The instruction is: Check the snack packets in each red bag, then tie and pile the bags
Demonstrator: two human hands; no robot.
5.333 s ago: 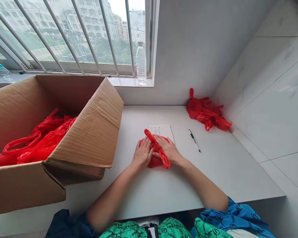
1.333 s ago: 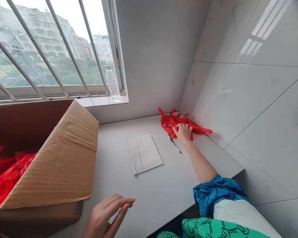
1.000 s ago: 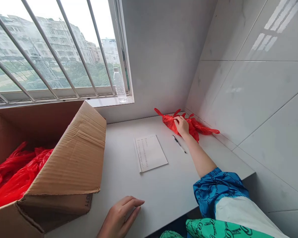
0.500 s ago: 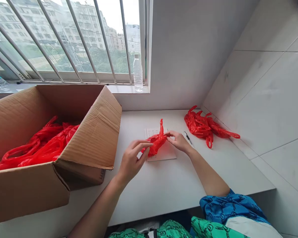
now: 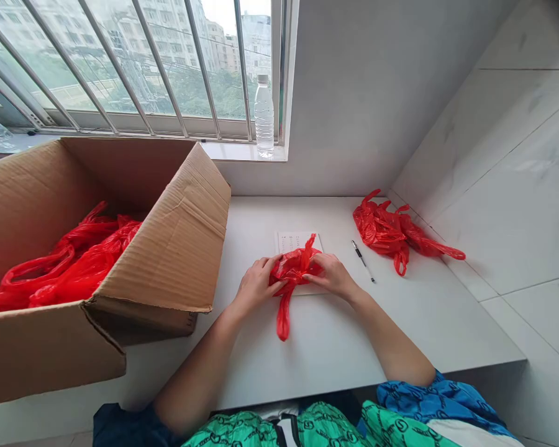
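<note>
Between my two hands is a crumpled red plastic bag (image 5: 292,267), held just over a white sheet of paper (image 5: 294,239) with printed marks. One strip of the bag hangs toward me and another sticks up at the far side. My left hand (image 5: 257,283) pinches the bag's left side between thumb and fingers. On the right side, my right hand (image 5: 331,275) grips it with thumb and fingers closed. The bag covers part of the paper. A black and silver pen (image 5: 363,261) lies on the table just right of my right hand.
An open cardboard box (image 5: 168,248) with red plastic bags (image 5: 81,261) inside stands at the left. More red bags (image 5: 386,230) lie by the wall at the back right of the white table (image 5: 423,316). A clear bottle (image 5: 264,118) stands on the windowsill.
My left hand has closed on the bag, its fingers having been apart before. The bag has turned, and one strip now hangs toward me. The view has shifted slightly.
</note>
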